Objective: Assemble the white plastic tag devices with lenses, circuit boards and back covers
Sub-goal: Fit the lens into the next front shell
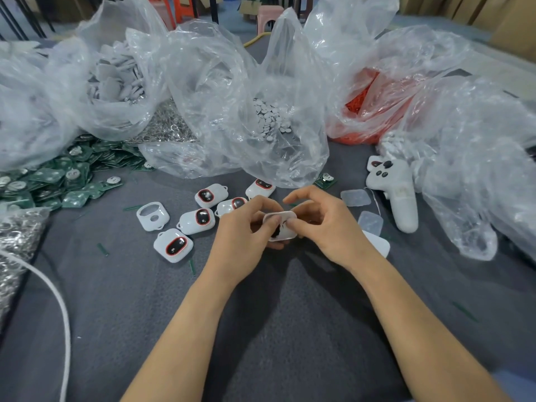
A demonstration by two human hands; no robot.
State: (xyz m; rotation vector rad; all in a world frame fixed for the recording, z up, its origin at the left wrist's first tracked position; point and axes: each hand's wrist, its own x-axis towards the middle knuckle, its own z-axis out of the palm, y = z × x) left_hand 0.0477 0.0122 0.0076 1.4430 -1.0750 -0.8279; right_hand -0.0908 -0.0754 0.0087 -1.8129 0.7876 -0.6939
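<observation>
Both my hands hold one white tag device [282,232] above the grey cloth in the middle. My left hand [246,227] grips its left side, thumb on top. My right hand [324,224] pinches its right side, thumb pressed on the white face. Several tags with red-ringed dark lenses [173,245] lie to the left, beside an empty white shell [152,216]. Green circuit boards [55,181] are heaped at far left; one board [325,180] lies beyond my right hand. Clear square covers [355,197] lie to the right.
Large clear bags ring the back: white shells [116,79], small white discs [269,120], red parts [362,100]. Metal rings [17,239] fill a bag at left. A white controller [398,195] lies right. A white cable [58,303] crosses the lower left.
</observation>
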